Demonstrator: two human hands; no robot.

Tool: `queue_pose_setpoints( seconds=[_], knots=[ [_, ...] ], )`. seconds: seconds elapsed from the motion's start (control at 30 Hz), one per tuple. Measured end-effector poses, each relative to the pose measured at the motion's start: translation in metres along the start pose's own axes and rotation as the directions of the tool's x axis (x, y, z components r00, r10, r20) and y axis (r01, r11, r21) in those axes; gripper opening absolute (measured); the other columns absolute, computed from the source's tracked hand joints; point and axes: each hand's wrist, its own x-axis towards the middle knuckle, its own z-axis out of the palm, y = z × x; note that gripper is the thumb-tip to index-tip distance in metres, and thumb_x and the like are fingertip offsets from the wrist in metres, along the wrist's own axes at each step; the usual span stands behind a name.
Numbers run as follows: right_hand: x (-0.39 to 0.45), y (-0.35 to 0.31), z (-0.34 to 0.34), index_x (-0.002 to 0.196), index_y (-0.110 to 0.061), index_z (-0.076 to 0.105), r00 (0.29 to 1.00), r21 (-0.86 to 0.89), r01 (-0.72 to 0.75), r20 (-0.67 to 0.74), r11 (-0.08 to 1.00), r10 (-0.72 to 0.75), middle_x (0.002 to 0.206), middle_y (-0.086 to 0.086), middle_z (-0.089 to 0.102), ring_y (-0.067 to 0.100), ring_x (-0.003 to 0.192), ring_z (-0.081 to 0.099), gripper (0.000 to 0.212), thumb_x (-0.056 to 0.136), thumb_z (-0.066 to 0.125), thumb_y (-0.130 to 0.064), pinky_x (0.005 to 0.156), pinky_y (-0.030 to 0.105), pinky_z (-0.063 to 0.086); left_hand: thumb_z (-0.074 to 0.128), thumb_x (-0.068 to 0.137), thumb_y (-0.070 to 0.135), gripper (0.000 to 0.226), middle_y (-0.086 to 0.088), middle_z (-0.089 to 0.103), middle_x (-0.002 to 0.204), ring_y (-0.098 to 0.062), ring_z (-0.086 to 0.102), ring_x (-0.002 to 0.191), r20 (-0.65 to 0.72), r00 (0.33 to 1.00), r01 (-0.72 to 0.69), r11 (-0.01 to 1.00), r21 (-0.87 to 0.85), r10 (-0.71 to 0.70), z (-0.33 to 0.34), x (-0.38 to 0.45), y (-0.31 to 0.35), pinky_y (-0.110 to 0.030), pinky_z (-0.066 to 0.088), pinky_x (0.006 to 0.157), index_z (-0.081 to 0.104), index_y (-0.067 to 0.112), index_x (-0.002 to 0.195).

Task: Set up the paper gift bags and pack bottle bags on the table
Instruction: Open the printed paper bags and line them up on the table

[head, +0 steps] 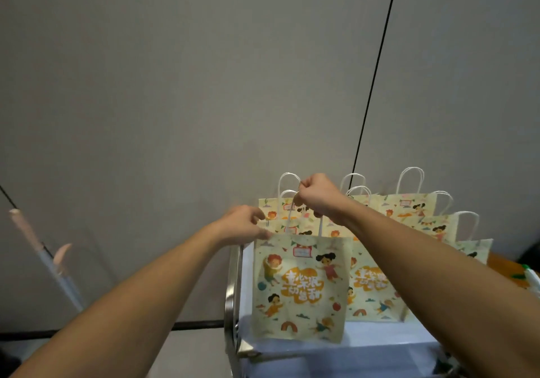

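With my right hand (314,196) gripping the handle and my left hand (248,225) pinching the front bag (301,287) by its top corner, I should lower it squarely onto the bench (380,334), base flat.

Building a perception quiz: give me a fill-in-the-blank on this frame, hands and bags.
1. The right hand grips the front bag by its white ____.
2. The left hand pinches that bag's top ____ corner.
3. The other bags stand ____ the front bag.
4. The table has a ____ edge.

Missing words: handle; left; behind; metal
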Motion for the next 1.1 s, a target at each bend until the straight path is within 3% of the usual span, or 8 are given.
queue_pose_setpoints(
  seconds=[0.13, 0.23, 0.37, 0.57, 0.73, 0.9, 1.1],
  knots=[
    [-0.028, -0.026, -0.032, 0.071, -0.003, 0.059, 0.996, 0.032, 0.084, 0.007, 0.996, -0.084, 0.067, 0.008, 0.046, 0.016, 0.051, 0.035, 0.019, 0.089, 0.062, 0.001, 0.043, 0.026, 0.031, 0.080, 0.084, 0.029, 0.059, -0.003, 0.061, 0.127, -0.018, 0.061, 0.107, -0.061, 0.998, 0.002, 0.996, -0.086, -0.007, 0.002, -0.023, 0.029, -0.031, 0.054, 0.091, 0.055, 0.018, 0.137],
    [-0.052, -0.043, -0.061, 0.073, -0.002, 0.062, 0.991, 0.059, 0.130, -0.009, 0.990, -0.130, 0.061, 0.004, 0.038, 0.016, 0.051, 0.032, 0.016, 0.089, 0.061, 0.002, 0.042, 0.025, 0.028, 0.083, 0.080, 0.030, 0.050, -0.001, 0.064, 0.120, -0.017, 0.064, 0.103, -0.145, 0.989, -0.021, 0.994, -0.110, 0.005, 0.002, -0.038, 0.059, -0.034, 0.056, 0.090, 0.062, 0.022, 0.125],
    [-0.085, -0.056, -0.106, 0.074, -0.001, 0.061, 0.976, 0.088, 0.207, -0.093, 0.974, -0.198, 0.063, 0.004, 0.035, 0.017, 0.052, 0.030, 0.011, 0.084, 0.061, 0.003, 0.042, 0.025, 0.027, 0.084, 0.079, 0.028, 0.047, 0.001, 0.070, 0.103, -0.012, 0.070, 0.088, -0.224, 0.974, -0.078, 0.980, -0.183, 0.035, -0.004, -0.058, 0.110, -0.031, 0.060, 0.081, 0.065, 0.015, 0.119],
    [-0.140, -0.050, -0.180, 0.081, 0.004, 0.063, 0.933, 0.107, 0.269, -0.277, 0.957, -0.231, 0.067, 0.006, 0.036, 0.017, 0.055, 0.032, 0.003, 0.082, 0.060, 0.004, 0.044, 0.026, 0.027, 0.084, 0.079, 0.031, 0.054, -0.001, 0.070, 0.111, -0.017, 0.071, 0.095, -0.233, 0.965, -0.159, 0.974, -0.161, 0.119, 0.007, -0.081, 0.198, -0.038, 0.061, 0.086, 0.062, 0.014, 0.126],
    [-0.195, -0.017, -0.242, 0.086, 0.001, 0.063, 0.890, 0.103, 0.237, -0.421, 0.966, -0.174, 0.068, 0.006, 0.040, 0.016, 0.054, 0.033, 0.007, 0.081, 0.060, 0.005, 0.040, 0.024, 0.028, 0.085, 0.078, 0.030, 0.049, -0.002, 0.071, 0.108, -0.019, 0.071, 0.094, -0.162, 0.961, -0.251, 0.952, -0.176, 0.224, 0.046, -0.090, 0.276, -0.041, 0.061, 0.086, 0.064, 0.018, 0.120],
    [-0.260, 0.040, -0.297, 0.081, 0.002, 0.062, 0.848, 0.090, 0.111, -0.528, 0.990, -0.047, 0.069, 0.005, 0.042, 0.016, 0.056, 0.034, 0.004, 0.081, 0.059, 0.005, 0.042, 0.025, 0.027, 0.085, 0.078, 0.029, 0.038, -0.002, 0.073, 0.103, -0.020, 0.072, 0.094, -0.014, 0.931, -0.359, 0.912, -0.198, 0.364, 0.115, -0.100, 0.350, -0.043, 0.060, 0.088, 0.066, 0.020, 0.110],
    [-0.349, 0.131, -0.362, 0.082, 0.003, 0.062, 0.732, 0.131, -0.093, -0.663, 0.987, 0.157, 0.066, 0.004, 0.043, 0.016, 0.052, 0.033, 0.003, 0.082, 0.059, 0.004, 0.041, 0.024, 0.028, 0.081, 0.082, 0.026, 0.026, 0.000, 0.075, 0.093, -0.014, 0.074, 0.085, 0.212, 0.821, -0.501, 0.847, -0.181, 0.531, 0.224, -0.107, 0.453, -0.032, 0.061, 0.078, 0.069, 0.016, 0.102]
  ],
)
